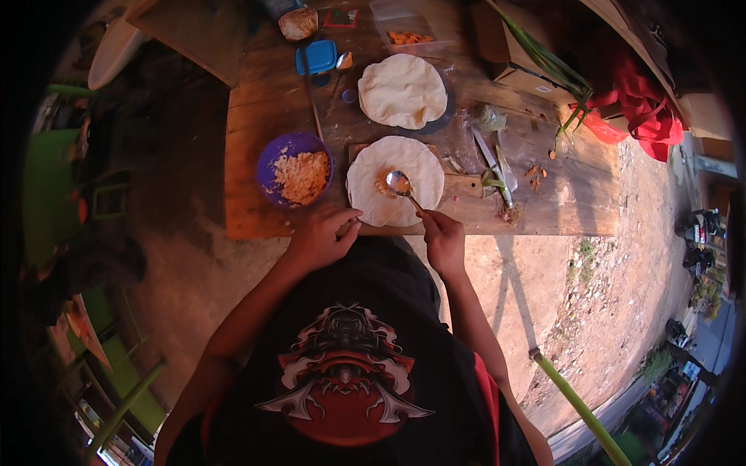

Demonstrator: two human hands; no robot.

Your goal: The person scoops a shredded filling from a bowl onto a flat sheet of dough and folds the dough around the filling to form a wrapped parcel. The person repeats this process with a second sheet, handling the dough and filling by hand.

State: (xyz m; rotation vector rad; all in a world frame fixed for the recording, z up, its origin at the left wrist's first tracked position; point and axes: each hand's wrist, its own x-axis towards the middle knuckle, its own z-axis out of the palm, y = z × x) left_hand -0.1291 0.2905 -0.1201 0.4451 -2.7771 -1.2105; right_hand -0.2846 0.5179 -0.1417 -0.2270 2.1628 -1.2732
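Note:
A round, pale sheet of dough [369, 190] lies on a board near the table's front edge. My right hand [445, 242] is closed around a metal spoon [399, 183], whose bowl rests over a small heap of orange-brown filling at the sheet's middle. At the sheet's lower left rim, my left hand [320, 235] has its index finger stretched to the edge and its thumb apart. Left of the sheet stands a purple bowl [263, 180] of crumbly orange-white filling [303, 177]. A stack of similar round sheets [402, 91] lies farther back.
On the wooden table [575, 206], a knife [489, 155] lies right of the dough among vegetable scraps. A blue lid [316, 57] and a clear container [410, 35] with orange pieces stand at the back. Green stalks [548, 58] and a red bag [649, 109] are at the right.

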